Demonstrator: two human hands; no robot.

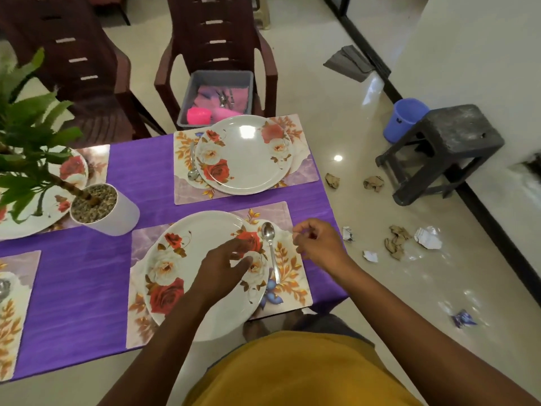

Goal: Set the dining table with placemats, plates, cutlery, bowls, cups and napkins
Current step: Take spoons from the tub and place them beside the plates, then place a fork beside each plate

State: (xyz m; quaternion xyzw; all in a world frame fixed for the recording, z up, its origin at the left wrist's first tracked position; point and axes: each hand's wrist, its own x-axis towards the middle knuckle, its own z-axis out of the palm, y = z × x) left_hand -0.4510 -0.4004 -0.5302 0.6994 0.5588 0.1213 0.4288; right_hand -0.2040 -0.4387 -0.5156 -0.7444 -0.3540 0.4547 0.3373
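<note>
While the left hand (pixel 227 266) hovered with loose, relaxed fingers over the nearest floral plate (pixel 190 268), holding nothing, the right hand (pixel 317 244) hung just past the plate's right side with its fingers curled in; it may have pinched something thin and pale, but I could not tell whether it truly held anything. Between the two hands a spoon (pixel 270 247) lay on the nearest placemat (pixel 292 276), bowl end away from the person, just beside the plate's rim. That placemat sat at the near right corner of the counter (pixel 140 171), which was covered by a purple cloth. Farther back, a second plate (pixel 246 159) rested on a second placemat (pixel 301 168), with a second spoon (pixel 192 165) along its left edge. To the left, a potted plant (pixel 96 206) in a white pot stood partly over a third plate (pixel 70 171). Behind the counter, a grey tub (pixel 218 95) on a dark chair (pixel 216 39) held pink napkins, a pink cup (pixel 199 115) and some cutlery. Crumpled paper scraps (pixel 395 241) lay on the floor near a dark stool (pixel 445 150) and a blue bucket (pixel 405 118).
</note>
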